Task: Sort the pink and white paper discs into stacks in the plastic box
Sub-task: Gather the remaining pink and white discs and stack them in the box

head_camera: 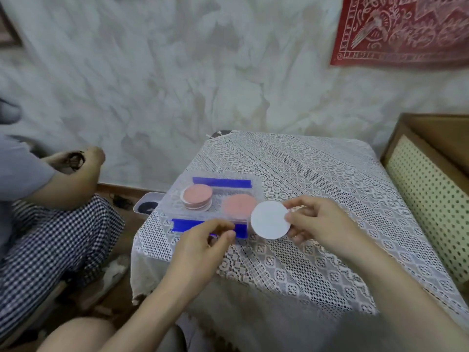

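A clear plastic box (256, 185) with blue tape strips sits near the table's left edge. Inside it, a left stack (197, 196) mixes pink and white discs with a pink one on top. To its right lies a pink disc pile (238, 205). My right hand (322, 223) pinches a white paper disc (270, 219) by its right edge, just off the box's near right corner. My left hand (203, 246) hovers at the box's near side with fingertips pinched together; whether it holds anything cannot be made out.
A lace cloth (317, 199) covers the small table. Another person sits at the left in checked trousers (50, 240). A wooden perforated cabinet (431, 199) stands at the right. A small white container (148, 205) rests beside the table's left edge.
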The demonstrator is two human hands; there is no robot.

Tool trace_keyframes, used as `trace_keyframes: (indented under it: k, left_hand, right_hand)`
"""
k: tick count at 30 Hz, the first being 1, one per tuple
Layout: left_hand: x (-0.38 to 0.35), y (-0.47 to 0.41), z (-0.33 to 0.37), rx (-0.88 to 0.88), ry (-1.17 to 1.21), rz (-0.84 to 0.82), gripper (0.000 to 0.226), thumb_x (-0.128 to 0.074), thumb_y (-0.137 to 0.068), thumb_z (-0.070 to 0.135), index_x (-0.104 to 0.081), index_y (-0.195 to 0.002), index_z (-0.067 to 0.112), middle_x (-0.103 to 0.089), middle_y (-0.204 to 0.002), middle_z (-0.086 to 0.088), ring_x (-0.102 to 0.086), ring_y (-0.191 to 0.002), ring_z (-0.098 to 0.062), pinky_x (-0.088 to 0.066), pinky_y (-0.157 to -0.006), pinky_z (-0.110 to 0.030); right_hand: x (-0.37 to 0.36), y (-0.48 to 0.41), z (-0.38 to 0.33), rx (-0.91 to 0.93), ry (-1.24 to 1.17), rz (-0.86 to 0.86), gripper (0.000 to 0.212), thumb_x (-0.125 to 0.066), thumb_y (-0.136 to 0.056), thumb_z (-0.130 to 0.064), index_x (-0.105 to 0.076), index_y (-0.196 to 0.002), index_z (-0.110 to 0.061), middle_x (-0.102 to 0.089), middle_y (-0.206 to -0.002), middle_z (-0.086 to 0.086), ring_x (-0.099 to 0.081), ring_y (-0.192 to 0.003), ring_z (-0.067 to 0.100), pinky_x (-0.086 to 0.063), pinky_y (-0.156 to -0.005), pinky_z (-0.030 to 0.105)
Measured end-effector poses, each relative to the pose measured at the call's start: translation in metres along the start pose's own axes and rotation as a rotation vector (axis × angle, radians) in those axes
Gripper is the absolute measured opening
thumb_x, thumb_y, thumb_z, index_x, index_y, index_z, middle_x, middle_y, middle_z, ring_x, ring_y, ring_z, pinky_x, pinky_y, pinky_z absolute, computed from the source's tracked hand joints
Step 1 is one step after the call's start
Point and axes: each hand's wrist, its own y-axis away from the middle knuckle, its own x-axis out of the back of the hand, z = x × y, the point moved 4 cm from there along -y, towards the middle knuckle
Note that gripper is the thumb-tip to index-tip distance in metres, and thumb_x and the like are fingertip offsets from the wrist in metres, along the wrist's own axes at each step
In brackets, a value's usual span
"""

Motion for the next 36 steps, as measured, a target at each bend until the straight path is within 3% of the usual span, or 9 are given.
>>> trace_keyframes:
  k: [6, 10, 13, 17, 19, 23, 28, 33, 36]
  left_hand:
    - [0.063, -0.019, -0.017, 0.028, -0.098, 0.172, 0.007, -0.065, -0.091, 0.038, -0.068, -0.085, 0.035, -0.068, -0.073, 0.017, -0.062, -0.072, 0.0, -0.048, -0.058, -0.022]
    - [0.091, -0.05, -0.027, 0.066, -0.137, 0.032, 0.013, -0.061, -0.094, 0.039, -0.066, -0.084, 0.032, -0.068, -0.065, 0.014, -0.062, -0.062, -0.004, -0.051, -0.063, -0.032]
    - [0.105, -0.064, -0.039, 0.04, -0.211, 0.082, 0.011, -0.062, -0.093, 0.04, -0.066, -0.085, 0.033, -0.066, -0.063, 0.012, -0.06, -0.063, 0.0, -0.044, -0.056, -0.029]
    - [0.104, -0.06, -0.062, 0.047, -0.161, 0.197, 0.021, -0.057, -0.089, 0.057, -0.062, -0.1, 0.039, -0.065, -0.079, 0.016, -0.058, -0.074, 0.01, -0.045, -0.058, -0.023]
    - [0.099, -0.062, -0.07, 0.037, -0.144, 0.174, 0.036, -0.049, -0.088, 0.065, -0.058, -0.116, 0.043, -0.063, -0.093, 0.021, -0.058, -0.08, 0.012, -0.048, -0.062, -0.021]
    - [0.095, -0.068, -0.071, 0.003, -0.144, 0.14, 0.047, -0.047, -0.09, 0.064, -0.054, -0.131, 0.043, -0.052, -0.114, 0.026, -0.055, -0.087, 0.013, -0.043, -0.063, -0.013]
    - [0.09, -0.07, -0.071, 0.005, -0.118, 0.113, 0.051, -0.048, -0.092, 0.062, -0.05, -0.138, 0.041, -0.051, -0.123, 0.027, -0.052, -0.094, 0.018, -0.045, -0.063, -0.013]
    - [0.089, -0.067, -0.074, 0.039, -0.088, 0.099, 0.055, -0.048, -0.09, 0.065, -0.046, -0.141, 0.044, -0.06, -0.109, 0.026, -0.049, -0.094, 0.024, -0.04, -0.062, -0.009]
    - [0.089, -0.066, -0.076, 0.054, -0.079, 0.097, 0.055, -0.048, -0.09, 0.065, -0.046, -0.142, 0.046, -0.06, -0.095, 0.026, -0.052, -0.09, 0.022, -0.039, -0.06, -0.007]
  right_hand:
    - [-0.053, -0.042, -0.043, 0.024, 0.061, -0.034, 0.017, -0.062, -0.094, 0.002, -0.068, -0.106, -0.007, -0.071, -0.073, 0.014, -0.066, -0.058, 0.018, -0.059, -0.057, 0.029]
    - [-0.089, -0.084, -0.054, -0.006, 0.164, -0.005, 0.018, -0.061, -0.093, 0.0, -0.069, -0.1, -0.014, -0.068, -0.059, 0.005, -0.06, -0.046, 0.014, -0.051, -0.049, 0.026]
    - [-0.111, -0.113, -0.06, 0.005, 0.251, 0.015, 0.016, -0.063, -0.093, -0.001, -0.07, -0.1, -0.013, -0.068, -0.056, 0.004, -0.061, -0.049, 0.016, -0.054, -0.051, 0.029]
    - [-0.133, -0.142, -0.056, 0.006, 0.481, 0.062, 0.018, -0.065, -0.092, -0.008, -0.072, -0.103, -0.021, -0.075, -0.073, 0.008, -0.072, -0.066, 0.02, -0.062, -0.079, 0.045]
    - [-0.139, -0.147, -0.055, 0.011, 0.621, 0.096, 0.02, -0.065, -0.091, -0.012, -0.074, -0.103, -0.024, -0.077, -0.09, 0.009, -0.073, -0.085, 0.027, -0.059, -0.086, 0.044]
    - [-0.15, -0.145, -0.056, 0.035, 0.841, 0.106, 0.02, -0.059, -0.09, -0.014, -0.077, -0.1, -0.016, -0.075, -0.095, 0.009, -0.067, -0.092, 0.03, -0.05, -0.074, 0.033]
    - [-0.151, -0.135, -0.061, 0.1, 0.911, 0.06, 0.031, -0.061, -0.093, -0.028, -0.068, -0.123, -0.026, -0.074, -0.11, 0.002, -0.066, -0.103, 0.025, -0.05, -0.087, 0.033]
    - [-0.151, -0.126, -0.063, 0.121, 1.073, -0.104, 0.056, -0.074, -0.079, -0.057, -0.062, -0.13, -0.036, -0.07, -0.123, -0.007, -0.064, -0.108, 0.019, -0.052, -0.091, 0.036]
    - [-0.155, -0.127, -0.061, 0.133, 1.099, -0.13, 0.06, -0.078, -0.079, -0.053, -0.056, -0.133, -0.037, -0.069, -0.124, -0.004, -0.063, -0.11, 0.022, -0.052, -0.09, 0.037]
